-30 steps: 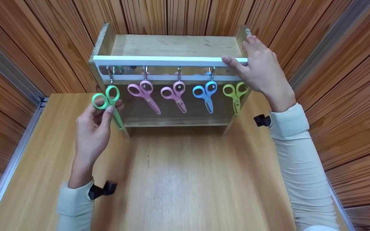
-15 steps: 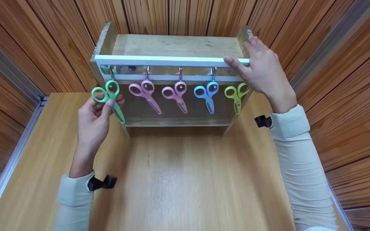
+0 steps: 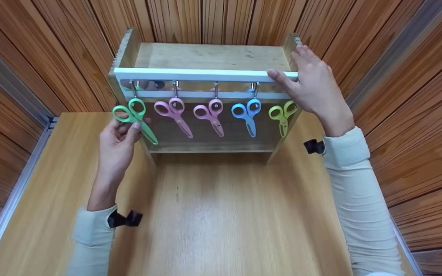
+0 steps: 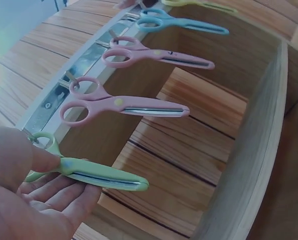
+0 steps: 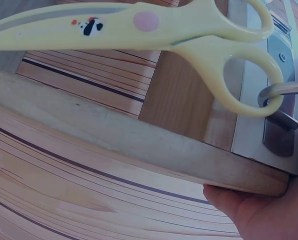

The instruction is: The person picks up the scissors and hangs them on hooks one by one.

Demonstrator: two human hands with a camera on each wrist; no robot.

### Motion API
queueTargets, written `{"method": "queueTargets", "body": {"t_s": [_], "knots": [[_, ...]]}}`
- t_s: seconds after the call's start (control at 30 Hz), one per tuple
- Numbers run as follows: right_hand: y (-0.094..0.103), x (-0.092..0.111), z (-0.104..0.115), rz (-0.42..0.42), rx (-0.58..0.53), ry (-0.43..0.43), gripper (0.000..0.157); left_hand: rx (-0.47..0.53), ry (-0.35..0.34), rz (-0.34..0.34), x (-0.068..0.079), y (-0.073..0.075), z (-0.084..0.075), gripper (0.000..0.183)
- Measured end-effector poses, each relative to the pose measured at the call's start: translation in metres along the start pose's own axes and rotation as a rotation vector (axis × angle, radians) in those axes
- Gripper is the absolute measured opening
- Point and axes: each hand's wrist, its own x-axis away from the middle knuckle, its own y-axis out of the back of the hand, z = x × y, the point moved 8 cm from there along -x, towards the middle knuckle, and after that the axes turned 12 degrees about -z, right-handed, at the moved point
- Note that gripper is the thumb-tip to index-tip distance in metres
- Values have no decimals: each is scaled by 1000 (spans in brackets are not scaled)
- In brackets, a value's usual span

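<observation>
My left hand (image 3: 119,147) pinches green scissors (image 3: 144,128) between thumb and fingers, blades pointing down to the right. Their upper ring meets the lower end of the leftmost metal hook (image 3: 134,89); the left wrist view has my thumb across the handle. To the right hang two pairs of pink scissors (image 3: 178,118) (image 4: 123,106), blue scissors (image 3: 248,116) and yellow-green scissors (image 5: 154,27), each from a hook. My right hand (image 3: 317,86) rests on the right end of the wooden rack, thumb on the white rail (image 3: 194,74), straight fingers along the side panel.
The wooden rack (image 3: 213,55) stands on a wooden table (image 3: 213,214) against the plank wall (image 3: 221,21). Its left side panel (image 3: 123,51) rises beside the left hook. Metal strips (image 3: 14,214) run along the table's sides.
My left hand has lifted the green scissors slightly, then shifted right, swinging their blades up to the right. Their ring now meets the hook. My right hand stays at the rack's right corner.
</observation>
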Motion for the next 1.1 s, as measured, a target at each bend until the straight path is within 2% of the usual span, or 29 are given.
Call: {"method": "queueTargets", "body": {"t_s": [0.23,0.7,0.93,1.1], "knots": [[-2,1,-1,7,11,-1,110,-72,48,17,3,-6,11,32],[-10,-6,6,0,8,42,105,-79,80,51,2,-3,24,37],[-3,2,-2,-42,-62,54,90,-108,132,114,4,-5,34,39],[6,9,-10,-141,-144,60,81,-201,114,196,10,0,40,47]]}}
